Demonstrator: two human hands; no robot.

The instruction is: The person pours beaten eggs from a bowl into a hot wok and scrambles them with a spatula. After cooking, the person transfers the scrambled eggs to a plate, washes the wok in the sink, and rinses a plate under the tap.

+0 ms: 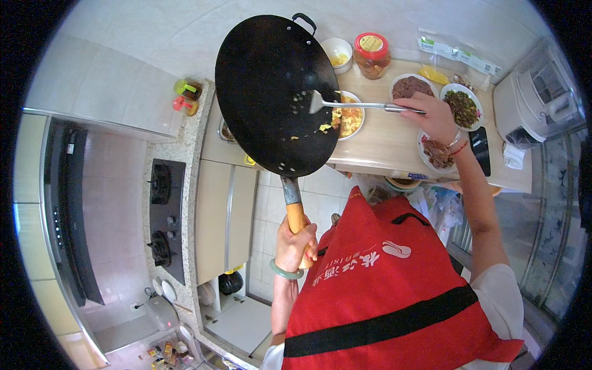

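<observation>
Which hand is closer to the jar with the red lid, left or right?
Right. The right hand holds the spatula on the counter just below the jar. The left hand holds the wok handle, far lower.

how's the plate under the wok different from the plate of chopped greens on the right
The plate under the wok holds yellow scrambled egg and is partly hidden by the wok. The plate of chopped greens holds dark green bits and sits fully in view beyond the right hand. Both are round, white-rimmed and on the counter.
</observation>
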